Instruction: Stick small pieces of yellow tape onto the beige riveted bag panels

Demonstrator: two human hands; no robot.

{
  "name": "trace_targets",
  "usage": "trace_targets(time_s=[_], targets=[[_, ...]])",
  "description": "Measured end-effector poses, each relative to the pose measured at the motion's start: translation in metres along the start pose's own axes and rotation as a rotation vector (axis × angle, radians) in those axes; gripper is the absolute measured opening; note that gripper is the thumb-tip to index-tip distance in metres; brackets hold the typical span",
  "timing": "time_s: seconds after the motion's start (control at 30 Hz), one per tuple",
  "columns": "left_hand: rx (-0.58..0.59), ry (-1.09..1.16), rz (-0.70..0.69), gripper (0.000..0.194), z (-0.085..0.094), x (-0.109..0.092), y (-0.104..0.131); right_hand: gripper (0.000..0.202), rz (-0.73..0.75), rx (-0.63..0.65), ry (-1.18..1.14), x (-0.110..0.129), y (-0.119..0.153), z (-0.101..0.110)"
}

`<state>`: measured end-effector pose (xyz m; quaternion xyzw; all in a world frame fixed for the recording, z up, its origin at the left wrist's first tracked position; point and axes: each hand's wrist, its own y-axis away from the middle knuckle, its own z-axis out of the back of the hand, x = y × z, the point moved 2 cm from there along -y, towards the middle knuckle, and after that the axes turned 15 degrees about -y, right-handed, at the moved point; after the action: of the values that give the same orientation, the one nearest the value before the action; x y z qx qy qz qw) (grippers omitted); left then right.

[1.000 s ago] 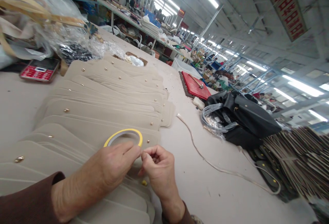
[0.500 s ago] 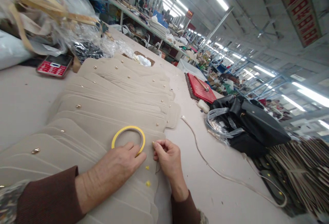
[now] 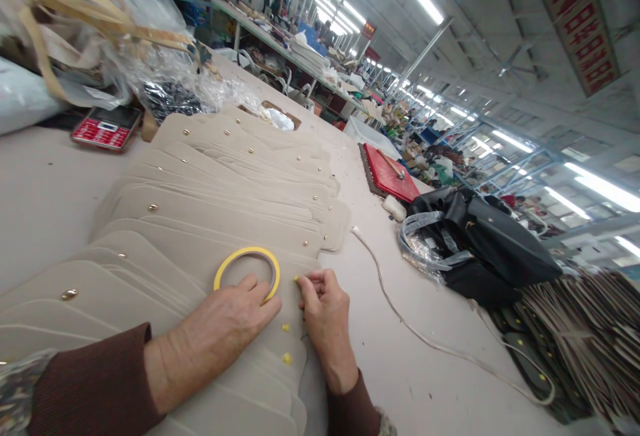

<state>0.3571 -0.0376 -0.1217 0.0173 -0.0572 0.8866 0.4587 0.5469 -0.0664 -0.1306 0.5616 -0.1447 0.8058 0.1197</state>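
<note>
My left hand (image 3: 220,333) is closed on the near side of a roll of yellow tape (image 3: 273,264), which rests over beige bag panels (image 3: 240,223) laid in overlapping rows. Just right of it, my right hand (image 3: 327,316) pinches a small bit of yellow tape (image 3: 296,279) between thumb and forefinger, at the panels' right edge. Two more yellow tape pieces (image 3: 287,359) are stuck on the panel below the fingertips. Small gold-coloured metal fittings (image 3: 153,207) show on many of the panels. My left fingertips are partly hidden behind the hand.
A pale cord (image 3: 380,269) trails across the table on the right, near a black bag (image 3: 510,236) and stacked dark pieces (image 3: 575,336). Farther back are a hammer (image 3: 393,164) on a red block (image 3: 383,176), a red calculator (image 3: 106,128) and plastic wrapping (image 3: 170,83).
Both hands and the tape roll have shifted very slightly left in view. A little more yellow now shows at my right fingertips.
</note>
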Motion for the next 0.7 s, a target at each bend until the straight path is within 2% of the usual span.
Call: trace_targets(time_s=[0.07, 0.13, 0.2, 0.27, 0.4, 0.47, 0.6, 0.63, 0.7], targets=[[-0.048, 0.013, 0.024, 0.033, -0.003, 0.0, 0.002, 0.018, 0.037, 0.029, -0.008, -0.003, 0.005, 0.002], [-0.08, 0.007, 0.02, 0.034, -0.005, 0.0, 0.003, 0.021, 0.133, 0.041, 0.04, -0.004, 0.007, 0.0], [-0.1, -0.016, 0.003, 0.035, -0.007, 0.0, 0.003, 0.022, 0.22, 0.027, 0.116, -0.004, 0.007, -0.004], [-0.121, -0.032, -0.011, 0.035, -0.007, 0.0, 0.002, 0.022, 0.237, 0.005, 0.178, -0.003, 0.003, -0.009], [-0.204, 0.011, -0.025, 0.033, -0.003, 0.004, 0.004, 0.017, 0.172, -0.003, 0.255, 0.006, -0.006, -0.013], [-0.267, 0.043, -0.037, 0.032, 0.0, 0.006, 0.007, 0.016, 0.141, 0.067, 0.265, 0.013, -0.005, -0.01], [-0.362, 0.141, -0.028, 0.033, 0.006, 0.013, 0.01, 0.012, 0.027, 0.305, 0.214, 0.019, 0.009, 0.002], [-0.389, 0.18, -0.029, 0.032, 0.009, 0.014, 0.01, 0.011, 0.0, 0.334, 0.178, 0.019, 0.013, 0.005], [-0.485, 0.251, -0.05, 0.029, 0.014, 0.018, 0.009, 0.013, 0.003, 0.3, 0.055, 0.02, 0.02, 0.011]])
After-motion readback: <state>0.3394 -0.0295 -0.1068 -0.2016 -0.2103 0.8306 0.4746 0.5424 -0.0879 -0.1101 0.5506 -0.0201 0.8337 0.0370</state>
